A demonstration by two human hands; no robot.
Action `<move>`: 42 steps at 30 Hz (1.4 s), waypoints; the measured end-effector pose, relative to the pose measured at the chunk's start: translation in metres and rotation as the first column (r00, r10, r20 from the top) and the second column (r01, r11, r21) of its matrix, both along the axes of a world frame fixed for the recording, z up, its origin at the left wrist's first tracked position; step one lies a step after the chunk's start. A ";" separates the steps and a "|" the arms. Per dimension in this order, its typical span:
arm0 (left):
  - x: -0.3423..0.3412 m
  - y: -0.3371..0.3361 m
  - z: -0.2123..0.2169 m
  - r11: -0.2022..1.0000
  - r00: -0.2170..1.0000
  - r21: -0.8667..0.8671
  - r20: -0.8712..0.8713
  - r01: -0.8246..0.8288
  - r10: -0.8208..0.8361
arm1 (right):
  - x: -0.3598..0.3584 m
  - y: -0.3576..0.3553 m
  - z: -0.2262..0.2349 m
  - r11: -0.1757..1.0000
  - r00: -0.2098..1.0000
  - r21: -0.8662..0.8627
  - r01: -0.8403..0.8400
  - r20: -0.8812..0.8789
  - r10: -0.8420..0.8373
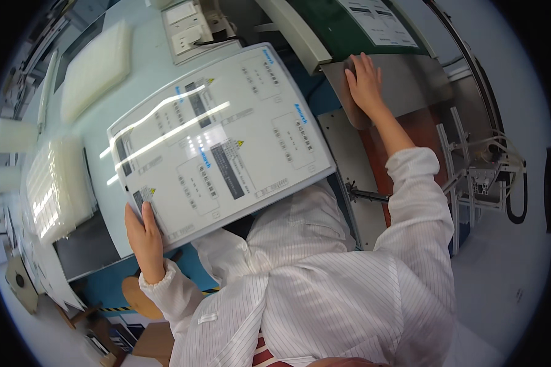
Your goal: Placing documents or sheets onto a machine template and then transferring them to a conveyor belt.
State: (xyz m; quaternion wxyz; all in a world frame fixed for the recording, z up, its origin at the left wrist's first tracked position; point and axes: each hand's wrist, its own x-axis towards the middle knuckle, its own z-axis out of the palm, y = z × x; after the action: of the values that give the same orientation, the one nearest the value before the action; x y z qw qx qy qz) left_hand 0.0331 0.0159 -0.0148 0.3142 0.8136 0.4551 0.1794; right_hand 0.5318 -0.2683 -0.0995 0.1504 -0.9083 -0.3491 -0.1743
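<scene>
A broad, glossy white stack of printed sheets (251, 140) lies tilted over the table's near edge and above my lap. Labels with dark blocks and small yellow triangles cover its top. My left hand (146, 241) grips its near-left corner, thumb on top and the other fingers mostly hidden at the edge. Out to the right, my right hand (366, 85) lies with fingers stretched on the edge of a grey metal plate (416, 85), beside a dark rounded edge piece. Beyond that plate, a printed sheet (379, 21) rests on a green conveyor belt (315, 18).
Translucent whitish stacks (98, 70) and a plastic-wrapped bundle (58, 189) stand on the pale table (144, 49) at left. A power socket box (187, 33) with a black cable sits at the back. Metal framework with tubing (487, 171) stands at right. A cardboard box (155, 342) is below left.
</scene>
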 end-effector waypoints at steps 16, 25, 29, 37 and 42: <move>0.007 -0.005 -0.020 0.974 0.981 0.113 0.004 -0.194 0.195 | 0.111 -0.004 -0.015 0.915 0.914 0.049 0.400 0.051 -0.402; 0.016 -0.010 -0.017 0.969 0.974 0.111 -0.014 -0.221 0.224 | 0.134 -0.013 -0.009 0.859 0.860 0.039 0.511 0.002 -0.511; 0.016 -0.009 -0.017 0.968 0.973 0.106 -0.028 -0.226 0.230 | 0.137 -0.013 -0.008 0.830 0.830 -0.009 0.558 0.015 -0.557; 0.015 -0.007 -0.023 0.961 0.969 0.125 0.012 -0.247 0.248 | 0.108 -0.028 -0.001 0.790 0.772 -0.168 0.590 -0.170 -0.613; 0.011 -0.007 -0.020 0.965 0.972 0.119 -0.006 -0.233 0.235 | 0.049 -0.052 -0.001 0.854 0.813 -0.222 0.471 -0.265 -0.518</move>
State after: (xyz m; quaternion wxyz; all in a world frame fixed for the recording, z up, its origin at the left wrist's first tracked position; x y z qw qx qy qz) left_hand 0.0437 0.0088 -0.0348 0.2378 0.7730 0.5397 0.2337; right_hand 0.5810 -0.3207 -0.1001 0.0867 -0.9921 -0.0836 -0.0341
